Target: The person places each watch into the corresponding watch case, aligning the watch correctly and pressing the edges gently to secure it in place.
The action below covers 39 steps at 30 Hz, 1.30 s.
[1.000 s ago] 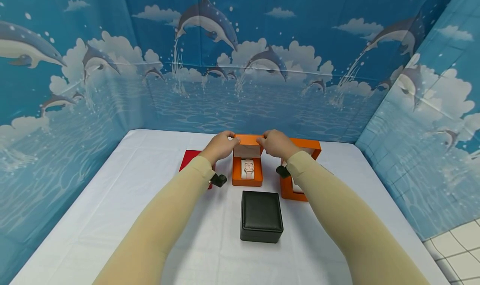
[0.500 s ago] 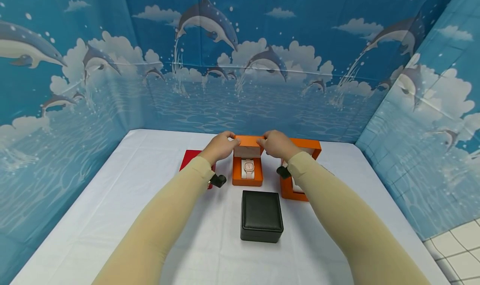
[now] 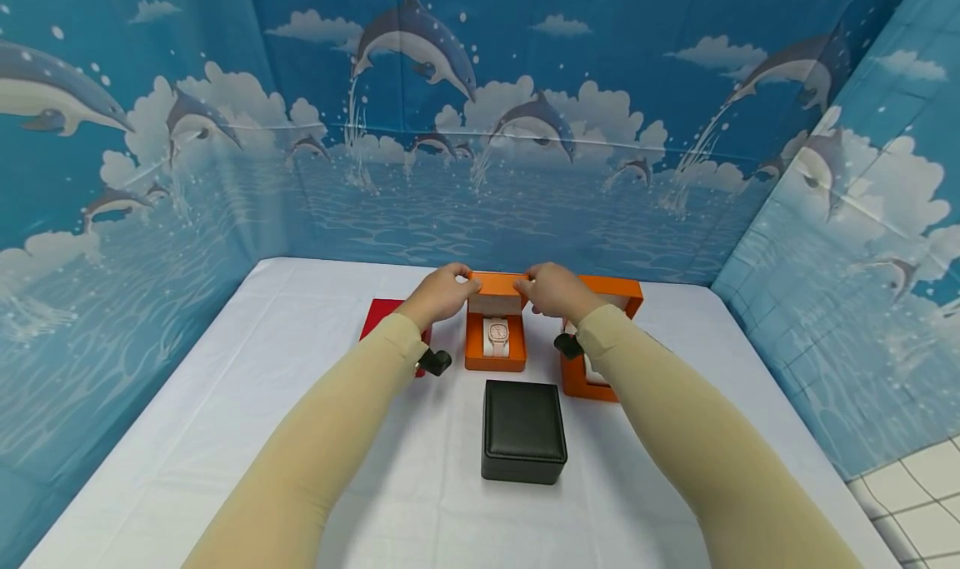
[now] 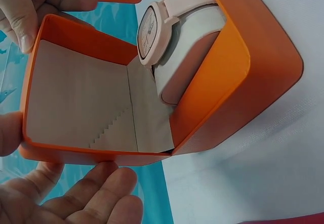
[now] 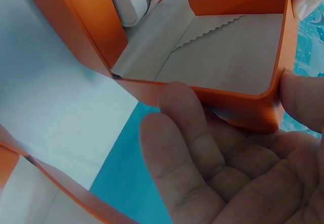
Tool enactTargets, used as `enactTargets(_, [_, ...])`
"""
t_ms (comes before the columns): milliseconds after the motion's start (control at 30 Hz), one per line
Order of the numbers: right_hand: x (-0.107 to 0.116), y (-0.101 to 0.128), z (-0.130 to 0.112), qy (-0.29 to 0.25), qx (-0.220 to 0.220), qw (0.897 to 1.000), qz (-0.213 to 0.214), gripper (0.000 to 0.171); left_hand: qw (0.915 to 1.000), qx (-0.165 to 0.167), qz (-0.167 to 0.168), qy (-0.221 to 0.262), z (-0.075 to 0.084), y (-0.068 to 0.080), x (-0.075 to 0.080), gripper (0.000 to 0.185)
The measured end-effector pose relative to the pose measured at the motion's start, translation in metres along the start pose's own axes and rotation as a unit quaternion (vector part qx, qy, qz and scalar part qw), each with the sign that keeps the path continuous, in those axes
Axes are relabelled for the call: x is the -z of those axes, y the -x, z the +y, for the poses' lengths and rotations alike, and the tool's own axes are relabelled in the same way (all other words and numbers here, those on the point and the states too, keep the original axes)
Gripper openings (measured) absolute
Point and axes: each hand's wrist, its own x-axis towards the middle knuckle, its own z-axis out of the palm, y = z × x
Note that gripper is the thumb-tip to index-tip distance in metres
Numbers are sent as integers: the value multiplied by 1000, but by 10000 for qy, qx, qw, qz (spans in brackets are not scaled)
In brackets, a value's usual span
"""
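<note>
Closed black box (image 3: 522, 426) on white cloth (image 3: 210, 402); dolphin-print curtain (image 3: 525, 211) behind.

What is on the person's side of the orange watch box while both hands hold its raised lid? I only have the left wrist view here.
Observer: A closed black leather-look box, standing on the white tablecloth in front of the orange watch box.

Operator: And what's on the person's right of the watch box?

Observer: A second orange box with its lid raised too, partly hidden by the right sleeve.

Operator: Anything on the left?

Observer: A red box; the left sleeve covers much of it in the head view, so I can't tell whether it is open.
</note>
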Motion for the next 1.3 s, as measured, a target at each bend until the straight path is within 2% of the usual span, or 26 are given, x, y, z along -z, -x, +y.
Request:
enactTargets(300, [-1,5,-2,9,-35,9999,-119,59,10000,-24,-34,-14,-1,5,0,51])
enactTargets(700, [-2,11,0,187,192,9995,-155,58,9998,-168,26,-46,-3,7,-3,47])
enactTargets(1300, [-6,13,3,156,126,9995,-243,61,9998,-190,9,74,-6,9,-7,45])
